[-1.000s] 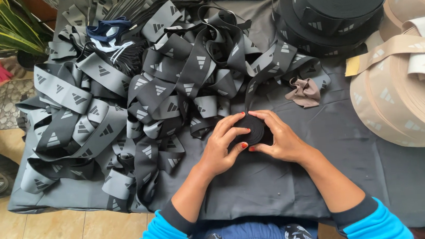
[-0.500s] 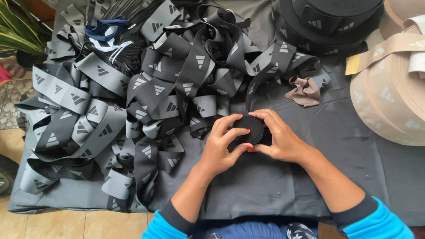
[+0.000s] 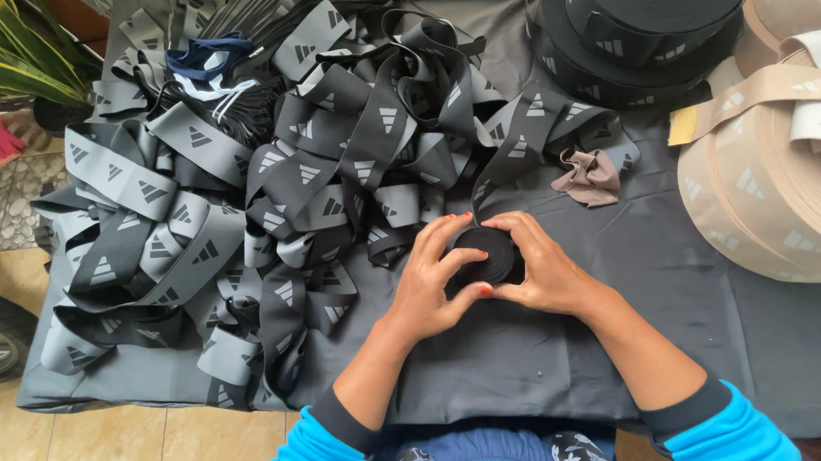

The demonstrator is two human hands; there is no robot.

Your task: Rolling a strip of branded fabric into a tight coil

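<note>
Both hands close around a small black coil of rolled elastic band (image 3: 487,256) near the middle of the worktop (image 3: 553,346), which is covered in dark grey cloth. The left hand (image 3: 430,279) curls its grip around the coil's left side, fingertips on its top edge and thumb below. The right hand (image 3: 540,268) clasps the right side, fingers arched over the rim. A strip of band runs from the coil up into a large loose heap of grey and black patterned elastic strap (image 3: 263,183) spread over the left half. Just beyond lies a crumpled taupe fabric scrap (image 3: 588,176). A big black spool of band (image 3: 651,21) sits at the far edge, with wide beige rolls of band (image 3: 793,184) to its right.
</note>
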